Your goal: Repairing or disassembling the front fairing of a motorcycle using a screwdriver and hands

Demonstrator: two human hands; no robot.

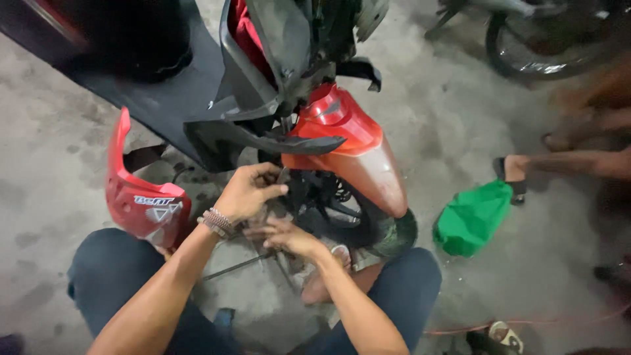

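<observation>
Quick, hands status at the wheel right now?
Left hand: fingers curled at the front wheel, what it grips cannot be told.
Right hand: open, fingers spread, holding nothing visible.

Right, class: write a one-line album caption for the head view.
Squatting on concrete, a person's left hand and right hand work beside a red scooter's front wheel, a detached red fairing panel lying nearby.
</observation>
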